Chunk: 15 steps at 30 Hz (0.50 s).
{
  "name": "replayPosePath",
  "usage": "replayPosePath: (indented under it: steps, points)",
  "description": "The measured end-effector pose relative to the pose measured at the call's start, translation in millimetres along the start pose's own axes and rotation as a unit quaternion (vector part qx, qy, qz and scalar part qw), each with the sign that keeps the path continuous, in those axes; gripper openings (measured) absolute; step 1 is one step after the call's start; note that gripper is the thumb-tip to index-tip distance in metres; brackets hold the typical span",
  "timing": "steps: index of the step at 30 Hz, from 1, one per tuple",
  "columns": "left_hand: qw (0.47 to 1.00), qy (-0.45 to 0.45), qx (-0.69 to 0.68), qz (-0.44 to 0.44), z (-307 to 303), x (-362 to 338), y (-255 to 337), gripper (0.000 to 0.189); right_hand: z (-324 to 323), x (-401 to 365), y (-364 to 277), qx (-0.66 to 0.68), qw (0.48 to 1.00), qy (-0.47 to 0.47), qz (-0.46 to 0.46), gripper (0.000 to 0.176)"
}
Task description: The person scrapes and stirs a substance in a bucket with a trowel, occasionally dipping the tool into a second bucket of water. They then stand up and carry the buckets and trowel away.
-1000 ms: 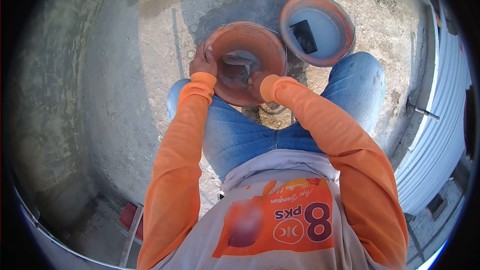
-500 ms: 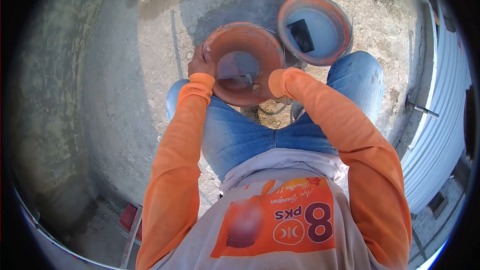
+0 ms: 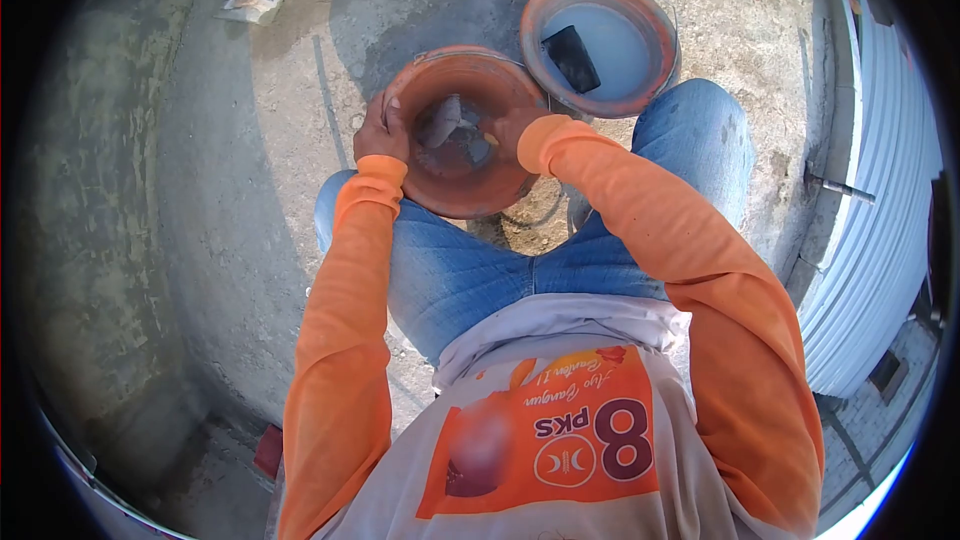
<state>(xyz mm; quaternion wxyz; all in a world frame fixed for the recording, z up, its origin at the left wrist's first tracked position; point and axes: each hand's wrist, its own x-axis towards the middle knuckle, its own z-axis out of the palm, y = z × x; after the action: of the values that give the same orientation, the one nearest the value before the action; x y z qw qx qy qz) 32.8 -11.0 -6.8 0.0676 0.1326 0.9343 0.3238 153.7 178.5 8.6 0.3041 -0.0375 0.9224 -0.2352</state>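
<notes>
A reddish-brown bucket (image 3: pixel 462 197) stands tilted between my knees, a little grey material at its bottom. My left hand (image 3: pixel 382 132) grips its left rim, thumb over the inside and fingers outside. Reaching in from the right, my right hand (image 3: pixel 512 134) is closed round the handle of a trowel (image 3: pixel 441 122). The trowel's grey blade points left inside the bucket, toward the left wall. My right fingers are partly hidden in shade.
A second bucket (image 3: pixel 657 32) at the upper right holds cloudy whitish liquid (image 3: pixel 622 52) and a black flat block (image 3: pixel 572 59). Crumpled paper-like scrap (image 3: pixel 253 5) lies on the rough concrete floor. A wall rises at left; corrugated sheets (image 3: pixel 890 200) and a protruding rod (image 3: pixel 842 189) are at right.
The trowel blade has swung up and left from the bucket's near side, and my right hand has risen with it. My left hand keeps hold of the rim. The view has shifted slightly.
</notes>
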Motion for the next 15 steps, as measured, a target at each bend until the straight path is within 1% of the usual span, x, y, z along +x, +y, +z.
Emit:
replayPosePath:
  steps: [2, 3, 5, 7, 9, 11, 15]
  points:
    - [1.000, 0.001, 0.002, 0.017, -1.1, 1.3, 1.1, 0.040, -3.6, 7.4, -6.1, 0.000, 0.998, 0.005, 0.068, 0.034]
    - [1.000, 0.006, -0.001, 0.021, -1.2, 0.3, -0.8, 0.041, -3.3, 8.6, -9.3, 0.003, 0.998, 0.004, 0.068, 0.034]
    - [1.000, 0.007, -0.007, 0.027, 1.8, -0.3, -1.8, 0.041, -3.6, 6.0, -11.4, -0.022, 0.998, -0.050, 0.037, 0.034]
    - [0.999, -0.003, -0.003, 0.033, 2.7, 0.7, -1.3, 0.042, -3.6, -2.7, -13.9, -0.035, 0.998, -0.047, 0.029, 0.034]
    - [0.999, 0.006, 0.002, 0.040, 3.0, -0.4, -0.2, 0.042, -1.4, -2.7, -12.1, -0.047, 0.998, -0.040, 0.018, 0.033]
    - [0.999, 0.014, 0.008, 0.050, 2.3, 1.7, 1.2, 0.043, 7.2, 4.4, -2.5, -0.122, 0.990, -0.069, -0.020, 0.033]
    - [0.999, 0.000, 0.021, 0.031, 0.6, -0.4, 9.3, 0.043, -13.1, -4.6, -2.9, -0.133, 0.986, -0.099, -0.033, 0.033]
